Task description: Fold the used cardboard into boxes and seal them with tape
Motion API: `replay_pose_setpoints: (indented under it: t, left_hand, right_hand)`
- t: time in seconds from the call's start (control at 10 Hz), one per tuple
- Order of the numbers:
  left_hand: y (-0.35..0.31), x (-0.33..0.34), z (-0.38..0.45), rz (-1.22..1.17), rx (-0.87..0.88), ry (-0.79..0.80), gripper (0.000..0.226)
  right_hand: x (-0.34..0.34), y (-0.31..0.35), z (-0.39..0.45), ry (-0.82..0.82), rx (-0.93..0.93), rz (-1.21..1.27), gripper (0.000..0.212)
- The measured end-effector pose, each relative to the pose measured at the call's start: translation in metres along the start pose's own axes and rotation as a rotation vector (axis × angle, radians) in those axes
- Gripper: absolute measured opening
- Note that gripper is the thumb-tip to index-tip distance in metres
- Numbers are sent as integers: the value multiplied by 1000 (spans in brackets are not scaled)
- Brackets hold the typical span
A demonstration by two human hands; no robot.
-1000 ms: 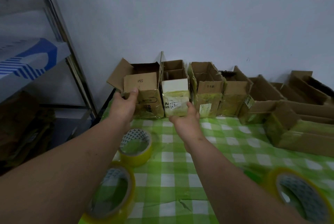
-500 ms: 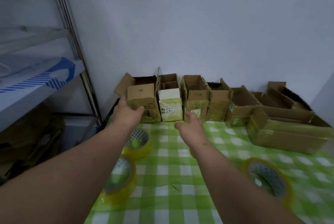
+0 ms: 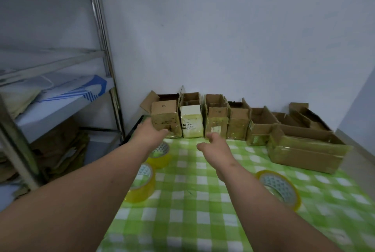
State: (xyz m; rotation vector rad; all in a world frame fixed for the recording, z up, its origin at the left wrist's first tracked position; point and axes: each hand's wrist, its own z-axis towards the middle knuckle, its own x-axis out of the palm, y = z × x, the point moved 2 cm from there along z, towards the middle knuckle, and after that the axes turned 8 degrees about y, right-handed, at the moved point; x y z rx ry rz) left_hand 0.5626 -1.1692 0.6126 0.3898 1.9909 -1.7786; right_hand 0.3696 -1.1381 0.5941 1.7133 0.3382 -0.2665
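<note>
A row of several taped cardboard boxes lines the wall at the back of the table, their top flaps open. The leftmost brown box [image 3: 166, 117] carries an "SM" mark; beside it stands a white-fronted box [image 3: 191, 119], then another brown box [image 3: 217, 117]. My left hand [image 3: 150, 135] hovers just in front of the leftmost box, fingers relaxed, holding nothing. My right hand [image 3: 215, 146] hangs over the cloth in front of the white and brown boxes, fingers loosely curled and empty. Three yellow tape rolls lie on the cloth: one [image 3: 161, 155] under my left wrist, one [image 3: 142, 185] nearer, one [image 3: 280, 187] at right.
A green-and-white checked cloth [image 3: 192, 201] covers the table. A long low box [image 3: 304, 150] sits at the right, with more open boxes behind it. A metal shelving rack [image 3: 101, 48] stands at the left, with flattened cardboard [image 3: 60, 150] stacked on its lower level.
Both hands have drawn back from the two leftmost boxes, which they touched a second ago. The view has pulled back and tilted up.
</note>
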Motion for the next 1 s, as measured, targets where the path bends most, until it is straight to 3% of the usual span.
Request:
replay_pose_setpoints:
  t: [0.3, 0.5, 0.6, 0.7, 0.8, 0.9, 1.0]
  left_hand:
    - [23, 4, 57, -127, -127, 17, 42]
    - [37, 19, 115, -360, -199, 88, 23]
    - [45, 26, 131, -453, -178, 52, 34]
    - [52, 26, 134, -395, -82, -31, 40]
    - [55, 20, 137, -286, 33, -71, 48]
    - [63, 15, 143, -209, 75, -48, 53]
    - [69, 12, 145, -192, 15, -29, 63]
  right_hand:
    - [43, -1, 76, 92, 23, -104, 61]
    - [75, -1, 136, 107, 53, -124, 60]
    - [92, -8, 154, 112, 49, -61, 61]
    - [102, -8, 161, 115, 47, 57, 64]
    - [106, -6, 167, 116, 37, 172, 81]
    - [113, -19, 178, 161, 27, 135, 90]
    - [104, -18, 169, 114, 2, -96, 83]
